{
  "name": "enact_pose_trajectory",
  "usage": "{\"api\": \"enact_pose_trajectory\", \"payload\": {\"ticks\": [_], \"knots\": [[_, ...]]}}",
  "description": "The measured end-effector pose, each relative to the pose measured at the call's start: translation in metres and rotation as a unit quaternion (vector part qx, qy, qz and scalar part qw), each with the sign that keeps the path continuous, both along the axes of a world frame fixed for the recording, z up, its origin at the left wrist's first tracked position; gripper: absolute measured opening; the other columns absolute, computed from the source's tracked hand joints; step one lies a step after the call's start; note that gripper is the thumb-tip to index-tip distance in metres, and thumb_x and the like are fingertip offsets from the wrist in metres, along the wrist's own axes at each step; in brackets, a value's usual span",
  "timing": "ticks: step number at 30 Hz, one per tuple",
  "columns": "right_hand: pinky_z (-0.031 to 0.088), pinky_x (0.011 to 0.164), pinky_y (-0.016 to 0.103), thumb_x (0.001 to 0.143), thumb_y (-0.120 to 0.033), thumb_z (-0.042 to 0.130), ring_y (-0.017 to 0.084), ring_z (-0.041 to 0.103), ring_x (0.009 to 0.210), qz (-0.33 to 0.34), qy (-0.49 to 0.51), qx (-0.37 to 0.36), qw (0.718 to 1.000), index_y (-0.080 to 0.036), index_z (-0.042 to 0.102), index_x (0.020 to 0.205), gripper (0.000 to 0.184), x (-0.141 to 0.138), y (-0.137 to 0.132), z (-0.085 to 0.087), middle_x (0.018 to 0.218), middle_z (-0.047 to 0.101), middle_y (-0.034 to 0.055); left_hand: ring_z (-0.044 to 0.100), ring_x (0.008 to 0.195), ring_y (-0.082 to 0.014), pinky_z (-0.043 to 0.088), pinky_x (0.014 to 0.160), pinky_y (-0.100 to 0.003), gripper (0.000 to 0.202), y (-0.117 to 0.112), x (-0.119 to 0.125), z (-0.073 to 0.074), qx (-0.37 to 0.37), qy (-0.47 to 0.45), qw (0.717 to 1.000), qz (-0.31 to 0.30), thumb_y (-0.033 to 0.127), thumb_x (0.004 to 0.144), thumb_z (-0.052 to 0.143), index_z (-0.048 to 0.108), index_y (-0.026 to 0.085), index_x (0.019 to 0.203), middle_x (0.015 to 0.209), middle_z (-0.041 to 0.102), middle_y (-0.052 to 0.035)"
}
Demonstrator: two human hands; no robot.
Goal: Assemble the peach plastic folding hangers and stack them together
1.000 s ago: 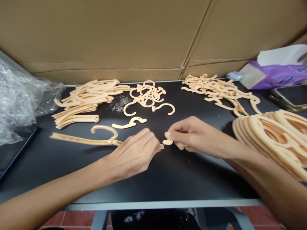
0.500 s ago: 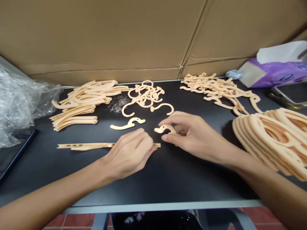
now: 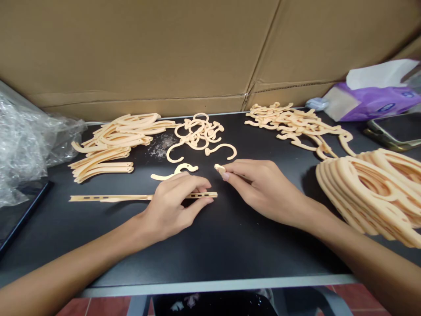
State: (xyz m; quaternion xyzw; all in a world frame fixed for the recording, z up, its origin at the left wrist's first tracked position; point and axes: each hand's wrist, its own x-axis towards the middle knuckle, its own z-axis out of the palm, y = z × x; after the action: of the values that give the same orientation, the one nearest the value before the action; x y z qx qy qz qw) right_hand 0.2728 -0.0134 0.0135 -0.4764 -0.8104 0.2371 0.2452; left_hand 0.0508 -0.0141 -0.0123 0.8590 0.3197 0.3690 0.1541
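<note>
My left hand (image 3: 176, 206) grips a long cream plastic hanger bar (image 3: 112, 199) near its right end, thumb in front and fingers behind. The bar lies across the table with its slotted edge up, and slots show at both ends. To the right, my right hand (image 3: 268, 188) pinches a small curved plastic hanger piece (image 3: 219, 168) between thumb and fingertips. Only its rounded tip shows; the fingers cover the rest. A similar curved piece (image 3: 179, 170) lies just behind my left hand, and a pile of plastic hooks (image 3: 200, 131) sits beyond it.
Curved arm pieces (image 3: 121, 131) are heaped at back left, beside bubble wrap (image 3: 29, 136). More curved pieces (image 3: 289, 118) lie at back right. Stacked hanger bodies (image 3: 358, 193), a purple tissue pack (image 3: 378, 98) and a phone (image 3: 399, 127) stand right. Cardboard (image 3: 148, 52) walls the back.
My right hand has turned the curved piece, so its tip now faces me nearly end-on. My left hand has shifted its grip on the bar, uncovering slots; the bar has moved slightly left.
</note>
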Motion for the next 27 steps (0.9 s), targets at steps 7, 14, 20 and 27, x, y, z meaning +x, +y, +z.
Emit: {"api": "enact_pose_trajectory", "payload": {"ticks": [7, 14, 20, 27], "knots": [[0.032, 0.06, 0.025, 0.101, -0.027, 0.046, 0.01, 0.042, 0.061, 0.0, 0.054, -0.058, 0.997, -0.019, 0.054, 0.072, 0.031, -0.0016, -0.001, 0.0041, 0.066, 0.052, -0.0033, 0.068, 0.07, -0.013, 0.056, 0.069, -0.025, 0.012, 0.0029, -0.001, 0.0031, -0.07, -0.047, 0.996, 0.024, 0.021, 0.084, 0.079, 0.073, 0.018, 0.095, 0.082, 0.075, -0.0022], [0.029, 0.057, 0.025, 0.099, -0.025, 0.047, 0.009, 0.038, 0.061, 0.013, 0.067, -0.101, 0.993, -0.019, 0.047, 0.069, 0.03, -0.0039, -0.0027, 0.0048, 0.065, 0.044, -0.005, 0.067, 0.068, -0.0117, 0.056, 0.068, -0.024, 0.015, 0.0049, -0.0034, 0.0029, -0.136, -0.064, 0.988, 0.046, 0.026, 0.082, 0.081, 0.071, 0.019, 0.092, 0.079, 0.073, 0.0004], [0.029, 0.057, 0.025, 0.098, -0.026, 0.047, 0.009, 0.038, 0.061, 0.014, 0.075, -0.115, 0.99, -0.019, 0.046, 0.068, 0.03, -0.0043, -0.0031, 0.0056, 0.065, 0.044, -0.0051, 0.069, 0.072, -0.0154, 0.058, 0.07, -0.027, 0.019, 0.0051, -0.0041, -0.0006, -0.18, -0.083, 0.979, 0.057, 0.031, 0.081, 0.081, 0.071, 0.018, 0.092, 0.083, 0.075, -0.0034], [0.033, 0.056, 0.024, 0.094, -0.034, 0.055, 0.01, 0.042, 0.063, -0.005, 0.148, -0.173, 0.974, -0.019, 0.059, 0.079, 0.022, -0.0083, -0.0071, 0.0053, 0.069, 0.051, -0.0038, 0.069, 0.074, -0.016, 0.059, 0.072, -0.028, 0.021, 0.0063, -0.0038, -0.0017, -0.19, -0.094, 0.976, 0.051, 0.033, 0.082, 0.08, 0.071, 0.018, 0.095, 0.082, 0.074, -0.0034]]}}
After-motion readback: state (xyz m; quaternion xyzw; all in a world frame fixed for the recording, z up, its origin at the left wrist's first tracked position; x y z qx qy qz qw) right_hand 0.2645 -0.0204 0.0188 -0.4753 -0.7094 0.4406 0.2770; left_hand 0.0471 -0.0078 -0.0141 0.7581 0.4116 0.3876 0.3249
